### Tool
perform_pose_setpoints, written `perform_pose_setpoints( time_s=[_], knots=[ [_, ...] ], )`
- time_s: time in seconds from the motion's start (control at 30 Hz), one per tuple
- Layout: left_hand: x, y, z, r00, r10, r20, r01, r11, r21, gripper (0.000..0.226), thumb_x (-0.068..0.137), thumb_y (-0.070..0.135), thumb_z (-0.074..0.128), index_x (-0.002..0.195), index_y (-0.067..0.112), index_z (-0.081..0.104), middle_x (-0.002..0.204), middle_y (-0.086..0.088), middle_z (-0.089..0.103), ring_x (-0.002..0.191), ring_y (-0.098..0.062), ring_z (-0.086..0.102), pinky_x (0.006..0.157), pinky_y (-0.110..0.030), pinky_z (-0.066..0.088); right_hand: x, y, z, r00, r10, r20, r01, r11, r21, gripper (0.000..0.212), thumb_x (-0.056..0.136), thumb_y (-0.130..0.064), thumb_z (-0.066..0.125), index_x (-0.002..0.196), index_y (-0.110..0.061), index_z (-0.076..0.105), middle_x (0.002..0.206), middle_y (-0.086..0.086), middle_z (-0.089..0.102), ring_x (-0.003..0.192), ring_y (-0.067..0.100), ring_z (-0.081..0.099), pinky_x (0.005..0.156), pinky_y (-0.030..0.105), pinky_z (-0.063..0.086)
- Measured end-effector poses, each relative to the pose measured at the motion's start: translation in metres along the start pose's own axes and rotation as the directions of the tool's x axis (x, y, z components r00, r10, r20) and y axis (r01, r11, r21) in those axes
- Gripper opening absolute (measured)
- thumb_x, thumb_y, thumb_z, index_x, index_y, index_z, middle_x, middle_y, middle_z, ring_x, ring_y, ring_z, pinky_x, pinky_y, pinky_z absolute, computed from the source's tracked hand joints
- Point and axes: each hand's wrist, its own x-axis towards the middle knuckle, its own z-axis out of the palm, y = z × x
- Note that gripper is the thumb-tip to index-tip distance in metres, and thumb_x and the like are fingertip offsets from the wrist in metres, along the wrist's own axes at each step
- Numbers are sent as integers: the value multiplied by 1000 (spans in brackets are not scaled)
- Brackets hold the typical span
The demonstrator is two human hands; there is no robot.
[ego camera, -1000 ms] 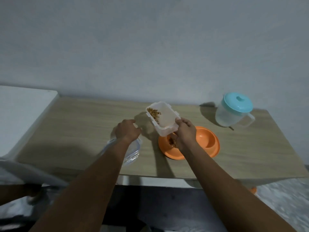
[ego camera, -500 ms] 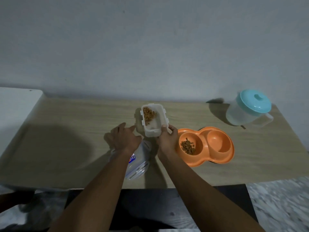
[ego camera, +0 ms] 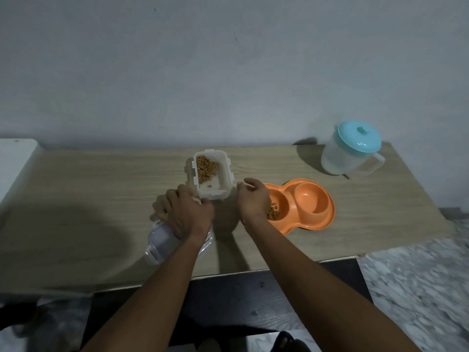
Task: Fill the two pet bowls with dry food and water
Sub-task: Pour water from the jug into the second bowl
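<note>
A: Bowls (ego camera: 302,204), then. Where are they?

B: One orange double dish on the surface (ego camera: 101,189), right of centre. Its left cup holds some kibble (ego camera: 272,213); the right cup looks dry.

A: And the food tub (ego camera: 210,176)?

B: Upright on the surface just left of the dish, lid off, with kibble heaped at its far end. The lid (ego camera: 162,240) lies nearer the edge, under the left hand (ego camera: 189,214).

A: What are the fingers doing?

B: The left ones are curled over the lid and seem to be grasping it, though the contact is hidden. The right hand (ego camera: 253,199) sits beside the tub, fingers loosely bent, holding nothing.

A: So which step is this?

B: I'd say the food is done and the tub is being closed. Next, the lid must be squared over the rim and its clips pressed down.

A: Then water?

B: Yes. The jug (ego camera: 351,151) with the teal lid stands well apart at the far right, handle towards the edge; it needs a slow pour into the right cup only.
</note>
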Motion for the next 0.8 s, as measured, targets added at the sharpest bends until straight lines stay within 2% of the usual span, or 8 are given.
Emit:
perform_pose_setpoints(
  time_s=[0.1,0.17,0.23,0.3,0.4,0.53,0.63,0.8],
  knots=[
    [-28,17,13,990,141,24,-136,982,-134,16,72,27,64,72,19,51,84,-1,57,87,-25,55,71,-35,42,17,-2,-47,982,-126,-141,114,990,-85,10,91,-17,64,88,-19,74,92,-1,75,90,18,66,85,33,51],
    [-46,31,24,977,183,110,-159,966,-202,20,77,30,63,65,18,53,71,0,60,72,-25,61,58,-31,42,33,4,-82,959,-165,-229,126,977,-174,11,89,-18,63,87,-23,73,95,0,75,95,23,67,85,34,50],
    [-59,43,34,965,188,181,-155,971,-181,21,81,42,59,75,22,63,78,1,66,77,-24,64,62,-30,44,49,15,-113,934,-191,-301,96,948,-305,16,87,-21,63,97,-24,75,107,7,72,111,33,61,93,40,49],
    [-74,56,40,962,165,217,-151,985,-81,36,82,51,53,97,23,70,96,-1,68,92,-25,64,74,-36,51,65,26,-145,933,-149,-328,-9,900,-435,29,87,-28,63,116,-28,71,128,11,59,125,37,49,102,46,43],
    [-88,71,47,974,92,207,-100,995,25,44,81,53,51,107,24,72,101,-7,68,99,-30,63,84,-44,54,85,43,-185,969,-21,-245,-102,872,-479,48,91,-33,62,138,-29,57,145,14,46,134,40,40,108,49,37],
    [-97,89,58,975,-36,218,48,998,-49,39,82,48,55,106,25,74,98,-10,73,94,-35,66,83,-44,55,103,62,-216,998,-2,-61,-21,930,-368,47,91,-29,65,137,-22,60,137,16,57,125,39,54,101,47,48],
    [-108,112,69,962,-112,251,147,981,-125,41,83,46,56,118,29,70,112,-7,73,104,-34,64,92,-43,53,114,62,-243,998,-15,-61,-2,963,-269,43,89,-26,69,131,-21,65,131,16,63,118,36,60,99,44,51],
    [-138,154,101,953,-199,229,252,939,-235,40,81,40,60,119,29,70,118,-7,72,110,-34,63,97,-43,52,149,62,-296,999,-32,17,35,954,-297,42,87,-29,69,128,-22,66,129,14,65,114,35,62,95,44,53]
  ],
)
